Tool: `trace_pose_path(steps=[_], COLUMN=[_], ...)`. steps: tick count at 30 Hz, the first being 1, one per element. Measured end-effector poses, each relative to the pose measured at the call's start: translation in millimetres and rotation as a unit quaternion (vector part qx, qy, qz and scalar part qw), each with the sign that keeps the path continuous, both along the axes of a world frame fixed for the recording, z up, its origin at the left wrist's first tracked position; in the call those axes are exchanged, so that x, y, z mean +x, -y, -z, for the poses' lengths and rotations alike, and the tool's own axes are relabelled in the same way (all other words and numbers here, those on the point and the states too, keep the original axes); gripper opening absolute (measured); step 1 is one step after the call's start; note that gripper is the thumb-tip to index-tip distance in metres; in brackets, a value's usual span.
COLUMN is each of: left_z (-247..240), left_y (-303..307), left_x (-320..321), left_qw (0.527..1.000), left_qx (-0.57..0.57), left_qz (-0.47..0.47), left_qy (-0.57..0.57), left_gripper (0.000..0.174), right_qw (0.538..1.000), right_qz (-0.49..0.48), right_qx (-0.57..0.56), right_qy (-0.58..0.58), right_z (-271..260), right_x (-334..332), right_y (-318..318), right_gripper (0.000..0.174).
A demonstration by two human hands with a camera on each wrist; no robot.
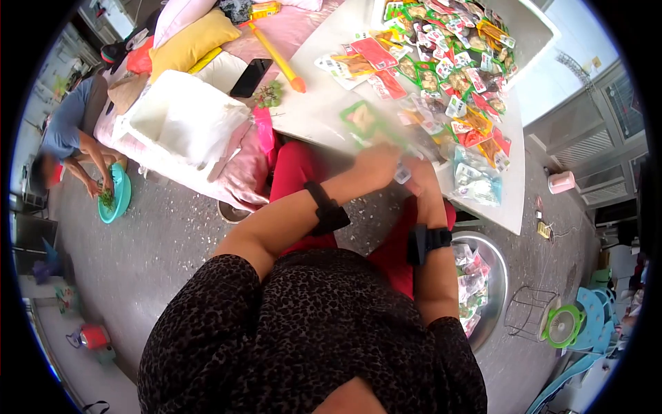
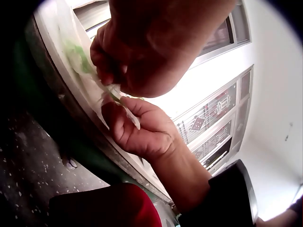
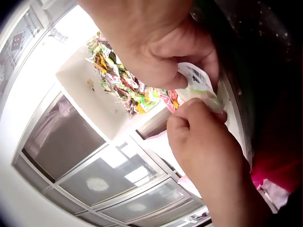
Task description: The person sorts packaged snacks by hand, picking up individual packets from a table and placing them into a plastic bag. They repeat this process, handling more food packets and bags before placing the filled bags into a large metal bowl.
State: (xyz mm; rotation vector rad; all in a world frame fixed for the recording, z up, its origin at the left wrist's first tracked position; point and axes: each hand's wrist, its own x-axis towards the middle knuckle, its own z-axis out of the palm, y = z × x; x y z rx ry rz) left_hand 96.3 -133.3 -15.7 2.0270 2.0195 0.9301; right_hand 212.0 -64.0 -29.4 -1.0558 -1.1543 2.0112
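Observation:
My left hand (image 1: 378, 165) and right hand (image 1: 420, 178) meet over the front edge of the table (image 1: 310, 117). Both pinch the end of a clear plastic packet (image 1: 365, 123) with green print and pale contents, blurred in the head view. Seen from the left wrist, the green-printed packet (image 2: 78, 56) hangs beyond the curled fingers of my left hand (image 2: 137, 52), while my right hand (image 2: 147, 127) pinches its whitish corner. In the right wrist view, a white printed flap (image 3: 195, 78) of the packet sticks up between thumb and fingers of my right hand (image 3: 175, 52).
Heaped snack packets (image 1: 455, 69) spill from a white box (image 1: 545, 27) onto the table. A metal basin (image 1: 500, 276) of packets stands at lower right. Left are a foam box (image 1: 158, 103), a phone (image 1: 252, 77) and a person (image 1: 69, 124) crouching over a teal basin (image 1: 118, 200).

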Motion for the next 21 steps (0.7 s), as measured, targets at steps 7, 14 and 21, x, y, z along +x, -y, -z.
trace_pose_path(steps=[7, 14, 21], left_z=[15, 5, 0], left_y=[3, 3, 9], left_x=[-2, 1, -4], left_qw=[1.0, 0.998, 0.997], left_qx=[0.007, 0.055, 0.055], left_qz=[-0.006, 0.017, 0.021], left_qy=[0.015, 0.019, 0.051], left_gripper=[0.01, 0.01, 0.009], right_qw=[0.983, 0.996, 0.998], right_qz=[-0.015, 0.004, 0.022], right_qx=[0.111, 0.087, -0.022], right_qy=[0.147, 0.037, -0.054], right_z=[3, 15, 3], right_x=[16, -2, -13], right_y=[-5, -11, -9], right_gripper=[0.016, 0.008, 0.006])
